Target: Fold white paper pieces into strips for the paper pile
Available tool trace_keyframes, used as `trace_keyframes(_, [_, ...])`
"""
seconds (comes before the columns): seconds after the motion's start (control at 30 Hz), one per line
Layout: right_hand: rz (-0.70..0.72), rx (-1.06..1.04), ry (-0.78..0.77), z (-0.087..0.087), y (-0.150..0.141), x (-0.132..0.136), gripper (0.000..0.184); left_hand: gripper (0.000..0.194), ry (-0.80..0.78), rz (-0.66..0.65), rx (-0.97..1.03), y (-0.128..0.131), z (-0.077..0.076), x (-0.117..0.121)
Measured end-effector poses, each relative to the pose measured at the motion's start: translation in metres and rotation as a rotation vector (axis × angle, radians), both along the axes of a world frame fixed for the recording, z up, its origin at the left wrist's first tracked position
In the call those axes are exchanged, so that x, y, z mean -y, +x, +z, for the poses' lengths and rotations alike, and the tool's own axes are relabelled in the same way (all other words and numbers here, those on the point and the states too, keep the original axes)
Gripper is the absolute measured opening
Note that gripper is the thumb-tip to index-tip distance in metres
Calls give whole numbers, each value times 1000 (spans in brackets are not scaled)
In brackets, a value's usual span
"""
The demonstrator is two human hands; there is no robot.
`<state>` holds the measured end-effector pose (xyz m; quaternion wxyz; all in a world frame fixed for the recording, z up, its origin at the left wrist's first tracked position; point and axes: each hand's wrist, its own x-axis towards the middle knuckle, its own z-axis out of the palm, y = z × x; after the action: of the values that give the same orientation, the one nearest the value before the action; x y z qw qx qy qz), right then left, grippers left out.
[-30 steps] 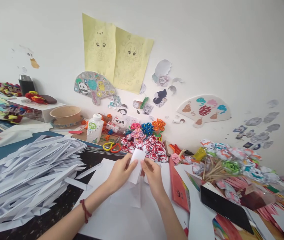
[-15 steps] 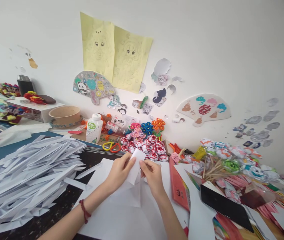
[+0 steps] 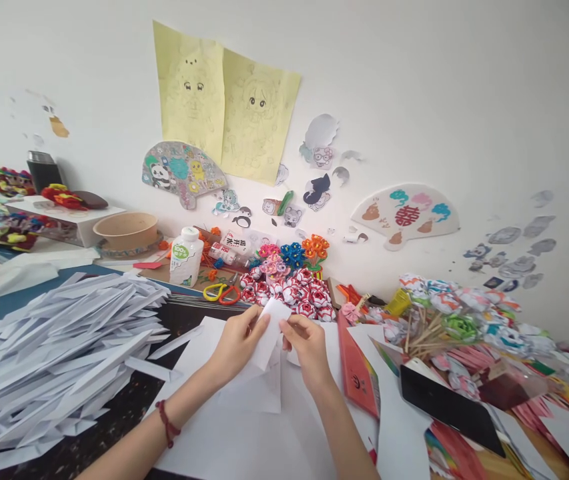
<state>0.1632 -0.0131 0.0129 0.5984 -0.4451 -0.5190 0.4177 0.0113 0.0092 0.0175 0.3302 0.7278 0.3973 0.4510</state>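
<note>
My left hand [image 3: 240, 341] is closed on a small folded piece of white paper [image 3: 270, 333], its thumb lying along the front. At the paper's right edge, the thumb and bent fingers of my right hand [image 3: 306, 345] pinch it. The paper is held up at a tilt over larger white sheets [image 3: 249, 440] spread on the table. A red cord bracelet [image 3: 168, 424] circles my left wrist.
A big pile of folded white paper strips [image 3: 64, 360] covers the left side. Scissors [image 3: 221, 292], a white bottle [image 3: 185, 259] and red-and-white paper flowers [image 3: 294, 293] stand behind my hands. To the right lie a red packet [image 3: 357, 373] and a black phone [image 3: 451, 410].
The whole view has shifted slightly. My right fingers have shifted a little at the paper's edge, while my left hand keeps the same grip.
</note>
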Motion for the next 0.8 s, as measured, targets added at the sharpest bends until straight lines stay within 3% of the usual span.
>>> trace_keyframes(0.8, [-33, 39, 39, 3, 2, 2, 23, 34, 39, 6, -33, 0, 1, 2])
